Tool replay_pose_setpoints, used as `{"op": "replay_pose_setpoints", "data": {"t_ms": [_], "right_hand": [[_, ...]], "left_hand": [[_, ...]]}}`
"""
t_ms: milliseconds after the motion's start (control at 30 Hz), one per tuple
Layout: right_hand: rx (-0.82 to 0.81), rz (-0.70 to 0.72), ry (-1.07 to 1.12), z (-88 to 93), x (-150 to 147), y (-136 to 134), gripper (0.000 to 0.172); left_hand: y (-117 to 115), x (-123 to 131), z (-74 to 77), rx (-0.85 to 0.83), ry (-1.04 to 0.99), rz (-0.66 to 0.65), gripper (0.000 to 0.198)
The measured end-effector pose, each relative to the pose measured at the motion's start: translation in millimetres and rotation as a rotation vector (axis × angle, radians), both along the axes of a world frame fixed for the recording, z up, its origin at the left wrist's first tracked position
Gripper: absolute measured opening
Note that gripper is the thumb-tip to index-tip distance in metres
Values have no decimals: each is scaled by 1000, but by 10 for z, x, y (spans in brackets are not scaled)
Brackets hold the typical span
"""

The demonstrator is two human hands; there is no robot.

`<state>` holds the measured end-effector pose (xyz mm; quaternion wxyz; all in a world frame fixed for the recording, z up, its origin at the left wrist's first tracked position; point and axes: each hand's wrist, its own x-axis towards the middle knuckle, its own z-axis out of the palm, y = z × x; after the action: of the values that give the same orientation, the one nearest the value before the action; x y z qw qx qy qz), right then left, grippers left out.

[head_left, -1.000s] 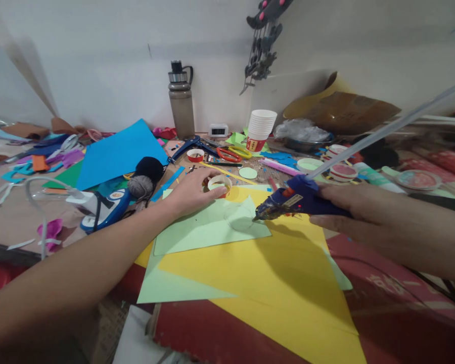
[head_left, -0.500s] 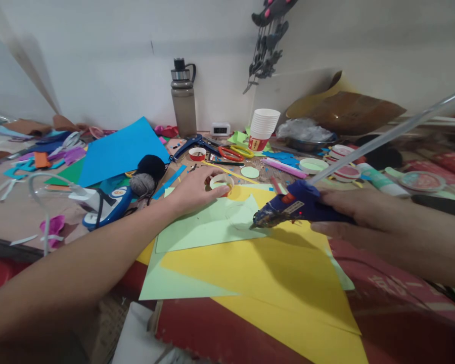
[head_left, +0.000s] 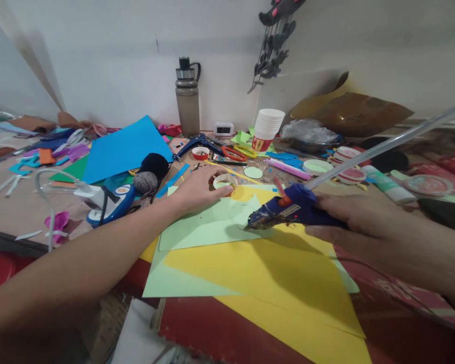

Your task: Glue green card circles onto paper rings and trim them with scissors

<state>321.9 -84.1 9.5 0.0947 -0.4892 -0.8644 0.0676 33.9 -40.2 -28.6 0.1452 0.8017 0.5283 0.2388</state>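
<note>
My right hand (head_left: 358, 222) grips a blue hot glue gun (head_left: 288, 211) with a long clear glue stick (head_left: 390, 143) rising from its back. Its nozzle points down at a pale green paper sheet (head_left: 208, 227), beside a faint clear ring (head_left: 239, 216) lying on that sheet. My left hand (head_left: 199, 190) reaches across the table, fingers closed round a small white and red ring (head_left: 225, 182) at the sheet's far edge. A large yellow sheet (head_left: 284, 283) lies under and in front of the green one.
Scattered on the table are a blue sheet (head_left: 123, 149), yarn balls (head_left: 151, 172), a second blue glue gun (head_left: 109, 201), scissors (head_left: 235, 151), stacked paper cups (head_left: 267, 129), a grey bottle (head_left: 187, 101), a small clock (head_left: 223, 129), tape rolls (head_left: 345, 162) and paper scraps.
The glue gun's nozzle has slid a little left and lower over the green sheet. My left hand stays on the small ring.
</note>
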Motion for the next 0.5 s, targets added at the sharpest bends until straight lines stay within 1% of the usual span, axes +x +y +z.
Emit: {"op": "replay_pose_setpoints", "data": {"t_ms": [67,100,167,367,500], "right_hand": [[-65,38,-17,-5,-3,-8,44],[-68,40,-19,-7,-6,-9,45],[-56,55,-19,-13,-18,-8,44],[70,80,-3,-32,-75,-9,37],[34,54,42,-24,-112,-25,34]], "left_hand": [[-1,2,1,-7,-6,1,41],[-1,1,1,-7,-9,-1,41],[3,-1,-5,0,-13,-9,41],[15,-7,-23,16,-10,-18,40],[14,-4,-22,7,-10,-11,41]]}}
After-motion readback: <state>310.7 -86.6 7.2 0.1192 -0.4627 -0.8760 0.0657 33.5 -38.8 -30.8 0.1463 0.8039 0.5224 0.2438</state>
